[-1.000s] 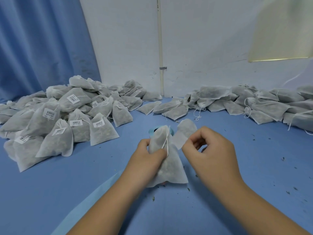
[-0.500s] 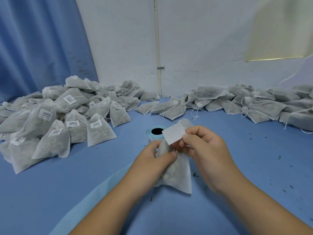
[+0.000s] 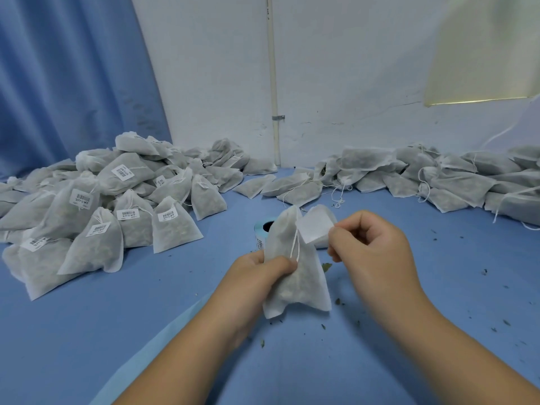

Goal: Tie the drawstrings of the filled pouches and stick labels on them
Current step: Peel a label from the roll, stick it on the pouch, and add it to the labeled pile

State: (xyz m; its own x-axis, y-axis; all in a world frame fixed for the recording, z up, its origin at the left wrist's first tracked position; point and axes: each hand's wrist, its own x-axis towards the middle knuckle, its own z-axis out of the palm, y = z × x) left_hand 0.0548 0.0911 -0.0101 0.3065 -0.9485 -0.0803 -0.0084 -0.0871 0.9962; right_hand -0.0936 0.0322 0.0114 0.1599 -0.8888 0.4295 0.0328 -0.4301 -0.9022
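L hand (image 3: 260,273) grips white mesh filled pouch (image 3: 295,276); R hand (image 3: 371,249) pinches blank white rectangular label (image 3: 314,229). Barcode stickers on piled pouches (image 3: 96,206), text unreadable.

The pouch (image 3: 301,283) is thin, matt, fibrous white cloth with a white string drawstring (image 3: 294,247); the label (image 3: 314,229) is smooth white paper; matt blue cloth covers the surface (image 3: 131,331).

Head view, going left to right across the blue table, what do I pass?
Pile of labelled pouches → left hand → held pouch → label → right hand → pile of unlabelled pouches.
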